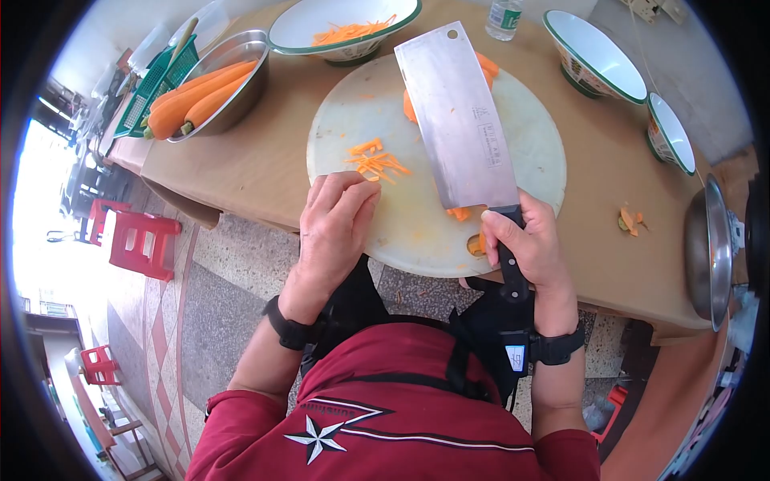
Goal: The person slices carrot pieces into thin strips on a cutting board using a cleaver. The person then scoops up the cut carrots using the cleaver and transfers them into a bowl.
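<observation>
My right hand (525, 240) is wrapped round the black handle of a cleaver (461, 120), its broad blade lying flat-side up over a round white cutting board (345, 104). Carrot pieces (487, 64) show from under the blade on the board. My left hand (337, 216) is closed at the board's left edge, fingers curled together; whatever they may hold is hidden. Just beyond its fingertips lies a small heap of carrot shreds (377, 163). More orange bits (477, 243) show at the board's hole beside my right hand.
Whole carrots (196, 96) fill a steel bowl (258, 76) at the left. Behind the board stands a white bowl (281, 36) holding shredded carrot (353, 32). A water bottle (504, 20), green-rimmed bowls (597, 60), a steel basin (710, 256) and carrot scraps (631, 220) are rightward.
</observation>
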Action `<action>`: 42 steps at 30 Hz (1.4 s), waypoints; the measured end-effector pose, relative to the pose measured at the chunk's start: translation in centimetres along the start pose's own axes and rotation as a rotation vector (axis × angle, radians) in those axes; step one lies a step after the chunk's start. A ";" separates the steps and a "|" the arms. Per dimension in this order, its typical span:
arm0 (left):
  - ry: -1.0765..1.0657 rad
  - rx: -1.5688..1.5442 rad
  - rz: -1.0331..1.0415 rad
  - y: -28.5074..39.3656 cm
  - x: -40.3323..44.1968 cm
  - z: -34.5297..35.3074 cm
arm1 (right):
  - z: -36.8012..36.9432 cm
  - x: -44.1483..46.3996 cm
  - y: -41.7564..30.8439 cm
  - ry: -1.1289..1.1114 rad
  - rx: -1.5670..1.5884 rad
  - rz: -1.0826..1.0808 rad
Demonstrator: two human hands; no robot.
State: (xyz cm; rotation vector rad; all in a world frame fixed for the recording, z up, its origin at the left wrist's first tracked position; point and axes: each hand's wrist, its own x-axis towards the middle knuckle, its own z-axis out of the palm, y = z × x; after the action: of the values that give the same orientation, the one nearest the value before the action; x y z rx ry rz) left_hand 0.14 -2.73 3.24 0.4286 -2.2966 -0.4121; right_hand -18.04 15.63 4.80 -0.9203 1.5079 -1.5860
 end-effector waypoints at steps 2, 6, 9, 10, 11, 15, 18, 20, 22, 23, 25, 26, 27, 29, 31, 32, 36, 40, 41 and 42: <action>-0.007 -0.019 0.010 0.0 0.0 0.4 | 0.0 0.0 -0.1 0.005 0.003 0.009; 0.011 -0.051 -0.001 -0.1 -0.2 0.9 | 0.0 -0.1 -0.2 0.004 0.015 0.025; 0.020 -0.066 -0.001 -0.2 -0.3 0.8 | 0.2 0.0 -0.2 0.019 0.008 0.027; 0.015 -0.072 0.002 -0.2 -0.3 0.8 | 0.2 0.0 -0.3 0.016 0.006 0.027; 0.017 -0.073 0.001 -0.3 -0.4 0.8 | 0.1 0.0 -0.2 0.015 -0.004 0.023; 0.014 -0.077 -0.013 -0.3 -0.4 0.8 | 0.2 0.0 -0.4 0.022 -0.003 0.029; 0.039 -0.086 -0.002 -0.4 -0.5 1.0 | 0.3 -0.1 -0.5 0.033 -0.007 0.051; 0.066 -0.096 0.012 -0.4 -0.4 1.0 | 0.3 -0.1 -0.7 0.033 0.000 0.044; 0.028 -0.101 -0.010 -0.4 -0.5 0.7 | 0.4 -0.1 -0.7 0.033 0.007 0.038; 0.037 -0.103 -0.011 -0.4 -0.5 0.7 | 0.4 -0.1 -0.8 0.035 0.053 0.051; 0.040 -0.117 -0.009 -0.5 -0.6 0.8 | 0.3 -0.2 -0.9 0.034 0.088 0.063; 0.051 -0.121 -0.012 -0.6 -0.6 0.9 | 0.3 -0.2 -1.1 0.040 0.141 0.090; 0.044 -0.126 -0.006 -0.6 -0.6 0.9 | 0.3 -0.2 -1.3 0.046 0.194 0.116; 0.047 -0.127 -0.005 -0.8 -0.7 0.8 | 0.9 -0.7 -1.6 0.061 0.081 0.071; 0.102 -0.153 0.037 -0.8 -0.9 0.8 | 1.9 -1.5 -2.5 0.072 -0.026 0.030; 0.108 -0.151 0.032 -0.7 -1.2 0.5 | 2.5 -2.1 -3.5 0.071 -0.253 -0.015; 0.150 -0.116 0.378 0.4 -2.9 -0.6 | 4.3 -2.5 -4.4 0.080 -1.000 -0.501; 0.122 -0.187 0.545 2.3 -4.1 -2.2 | 6.2 -2.6 -3.5 0.018 -1.311 -0.594; 0.107 -0.185 0.558 2.7 -4.4 -2.9 | 6.4 -2.4 -3.0 0.010 -1.368 -0.651; 0.093 -0.184 0.572 3.0 -4.4 -3.5 | 6.4 -2.4 -2.5 0.009 -1.366 -0.650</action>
State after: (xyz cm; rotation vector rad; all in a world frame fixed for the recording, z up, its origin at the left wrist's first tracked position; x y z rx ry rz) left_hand 5.09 1.23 4.08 -0.2948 -2.1458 -0.2996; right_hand -11.40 14.85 7.58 -2.2895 2.4386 -0.6793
